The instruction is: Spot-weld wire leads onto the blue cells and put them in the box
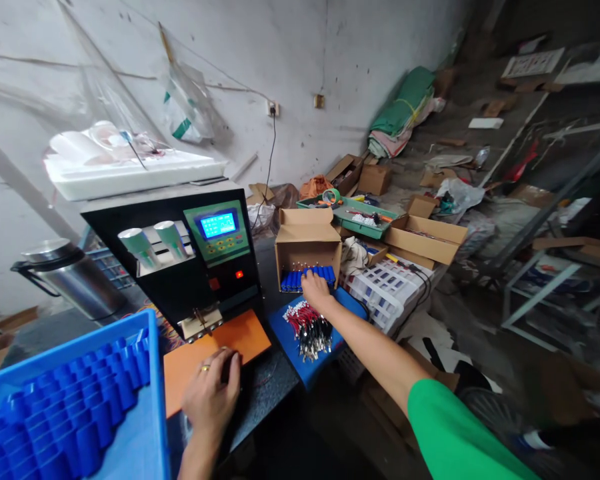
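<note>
Head view, right hand (314, 288) outstretched onto blue cells (300, 278), left hand (211, 395) palm-down, grips unclear

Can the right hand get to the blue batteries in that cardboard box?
Probably yes. The cardboard box lies with its open side facing the right hand, nothing stands between them, and the fingers seem to touch the blue batteries.
</note>
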